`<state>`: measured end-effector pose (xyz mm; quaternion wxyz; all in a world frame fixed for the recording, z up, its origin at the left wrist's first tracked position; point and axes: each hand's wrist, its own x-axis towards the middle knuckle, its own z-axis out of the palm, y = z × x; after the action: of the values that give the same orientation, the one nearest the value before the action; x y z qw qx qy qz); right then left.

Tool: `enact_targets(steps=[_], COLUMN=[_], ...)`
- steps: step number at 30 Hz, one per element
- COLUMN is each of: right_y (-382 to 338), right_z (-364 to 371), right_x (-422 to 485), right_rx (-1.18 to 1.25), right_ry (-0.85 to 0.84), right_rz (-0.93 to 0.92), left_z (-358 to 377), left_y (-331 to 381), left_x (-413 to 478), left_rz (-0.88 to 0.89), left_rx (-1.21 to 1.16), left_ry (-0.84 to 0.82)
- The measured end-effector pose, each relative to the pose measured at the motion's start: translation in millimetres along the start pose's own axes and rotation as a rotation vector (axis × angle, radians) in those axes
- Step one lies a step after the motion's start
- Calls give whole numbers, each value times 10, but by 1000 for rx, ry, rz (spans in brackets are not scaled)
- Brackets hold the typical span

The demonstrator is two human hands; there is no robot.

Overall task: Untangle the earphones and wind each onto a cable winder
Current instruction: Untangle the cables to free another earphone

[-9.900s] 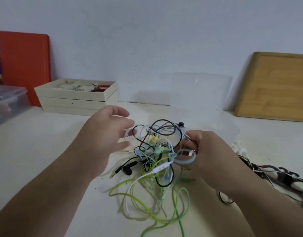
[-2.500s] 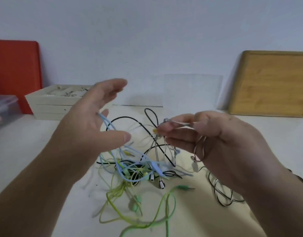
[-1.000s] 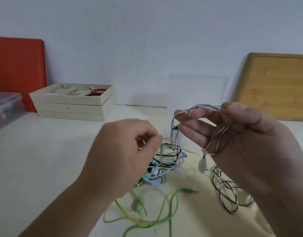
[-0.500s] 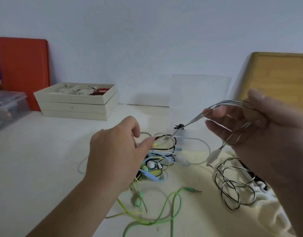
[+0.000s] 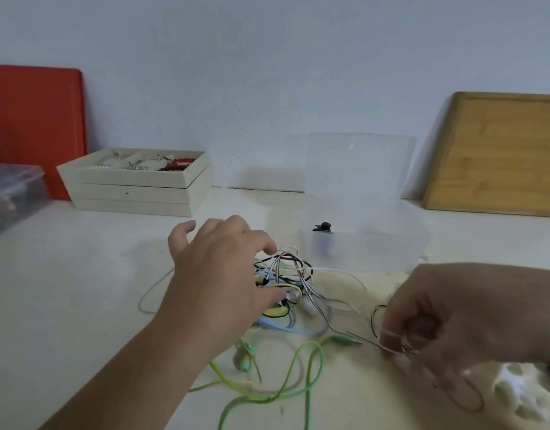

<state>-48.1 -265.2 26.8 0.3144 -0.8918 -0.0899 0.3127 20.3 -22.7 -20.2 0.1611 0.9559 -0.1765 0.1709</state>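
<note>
Loosely, left hand [image 5: 224,274] spread over glossy knotted earphones [image 5: 283,290]; right hand [image 5: 447,324] apparently pinching thin black-white cord [image 5: 320,308].

Left hand [image 5: 224,274] spread, right hand [image 5: 438,321] pinching.

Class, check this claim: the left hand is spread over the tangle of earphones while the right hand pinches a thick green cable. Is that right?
Not quite. In the head view the right hand pinches a thin black-and-white cable, not the green cable, which lies loose on the table. The left hand is spread over the tangle of earphones.
</note>
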Motion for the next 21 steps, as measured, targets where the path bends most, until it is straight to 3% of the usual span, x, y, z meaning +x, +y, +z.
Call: enact_targets(steps=[3,5,8,10,13,15,17,18,21], right_y=[-69,-99,-103,-120,-58,2,40,62,21], right_z=[60,69,59,58,12,-46,-107,-128,-73], right_x=[24,68,117,123,66,-17,-94,-107,-70], right_rx=[-191,-135,-12,224,556,686,649,508,-184], right_ry=[38,100,224,239,277,312,368,394,191], right_rz=[57,27,-178,-384,-646,-714,-598,-449,38], left_z=[77,74,50,78,176,189,153,127,72], left_y=[-29,-26,70,150,145,75,6,-15,-4], left_x=[-13,-20,-68,-101,-92,-40,8,24,27], left_rz=[47,149,420,504,412,299,228,218,247], left_rx=[-21,-74,-173,-233,-267,-286,-301,-307,-307], left_ry=[19,29,-39,-116,-143,-86,-8,18,28])
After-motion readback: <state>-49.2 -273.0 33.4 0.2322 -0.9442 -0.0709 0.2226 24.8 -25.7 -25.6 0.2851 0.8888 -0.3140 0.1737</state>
